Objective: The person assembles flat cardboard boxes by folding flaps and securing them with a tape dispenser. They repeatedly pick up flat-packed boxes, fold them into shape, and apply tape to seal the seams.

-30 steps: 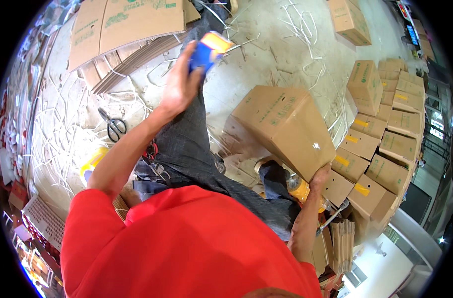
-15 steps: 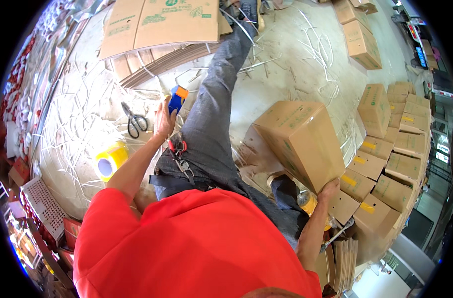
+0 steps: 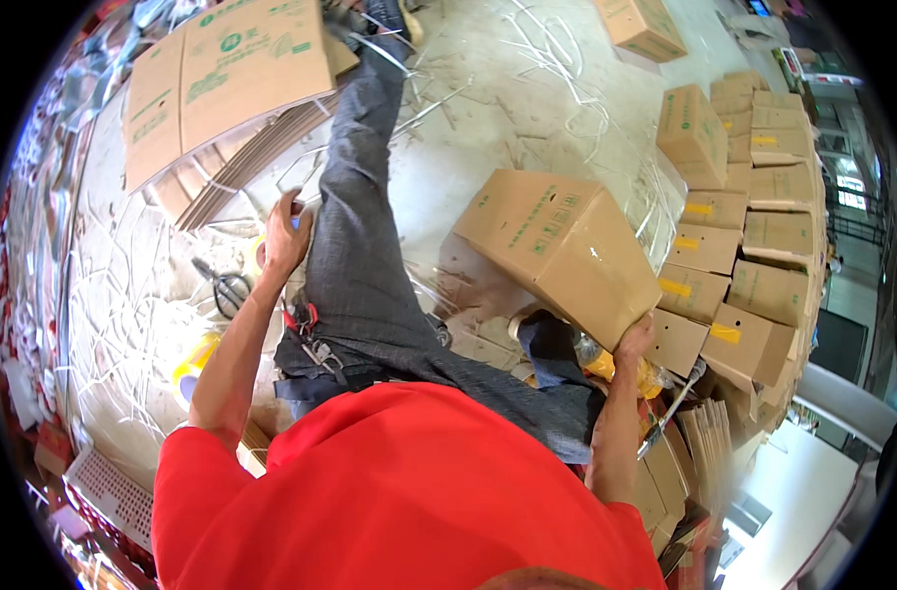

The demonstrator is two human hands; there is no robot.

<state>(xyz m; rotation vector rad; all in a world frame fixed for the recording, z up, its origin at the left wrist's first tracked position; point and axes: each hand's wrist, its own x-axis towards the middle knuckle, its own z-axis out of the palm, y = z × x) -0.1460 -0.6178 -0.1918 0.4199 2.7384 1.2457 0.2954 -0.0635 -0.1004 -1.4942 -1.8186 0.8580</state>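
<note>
My right hand grips the lower right corner of a brown cardboard carton with green print, which stands tilted on the floor right of my legs. Left of my thigh, my left hand is curled, thumb and fingers around a tape dispenser. Only a bit of the dispenser's blue body shows by the fingers, with a tape roll peeking out on the hand's left; my palm covers the rest. Black-handled scissors lie on the floor beside my left forearm. Partly behind that arm sits a yellow tape roll.
Flattened cartons are stacked at the far left. Rows of taped cartons stand at right, with one upright carton behind. Loose white strapping litters the floor. A white perforated crate is at lower left.
The view has shifted, so most things sit further left and higher. My left hand has turned, and the dispenser's blue and orange end is now mostly hidden. My right hand keeps hold of the carton.
</note>
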